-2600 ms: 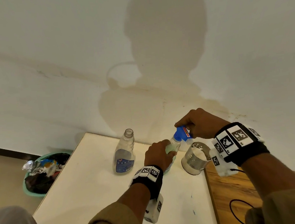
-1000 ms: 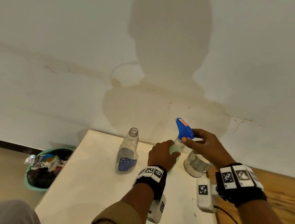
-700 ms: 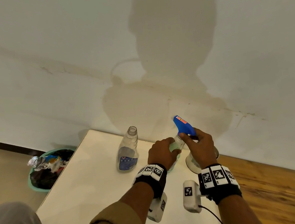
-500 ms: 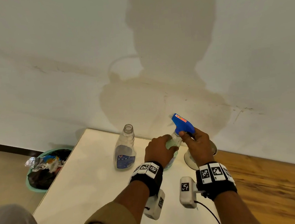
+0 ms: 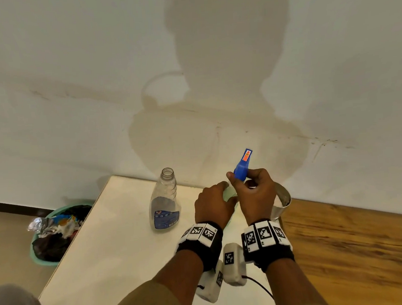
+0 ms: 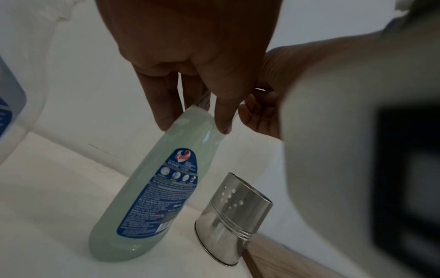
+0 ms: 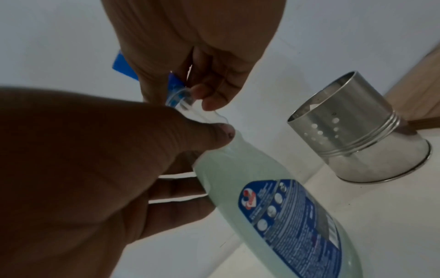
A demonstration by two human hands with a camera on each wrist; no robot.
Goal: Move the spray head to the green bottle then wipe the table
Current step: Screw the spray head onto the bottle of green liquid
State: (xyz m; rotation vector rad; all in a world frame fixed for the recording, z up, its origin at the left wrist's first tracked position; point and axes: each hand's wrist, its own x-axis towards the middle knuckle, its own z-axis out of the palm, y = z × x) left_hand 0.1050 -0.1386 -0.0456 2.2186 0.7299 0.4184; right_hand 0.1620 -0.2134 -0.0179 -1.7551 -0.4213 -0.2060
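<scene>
At the back of the bench (image 5: 111, 243), left hand (image 5: 212, 205) grips the green bottle (image 6: 152, 188) upright; right hand (image 5: 255, 193) pinches the blue spray head (image 5: 242, 167) at its neck. Still seating it, I'd say — next, twist it tight.

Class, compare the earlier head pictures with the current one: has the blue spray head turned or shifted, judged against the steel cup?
Yes. The spray head has rotated in the right hand: its nozzle now points up and away, above the steel cup, which stays put.
</scene>
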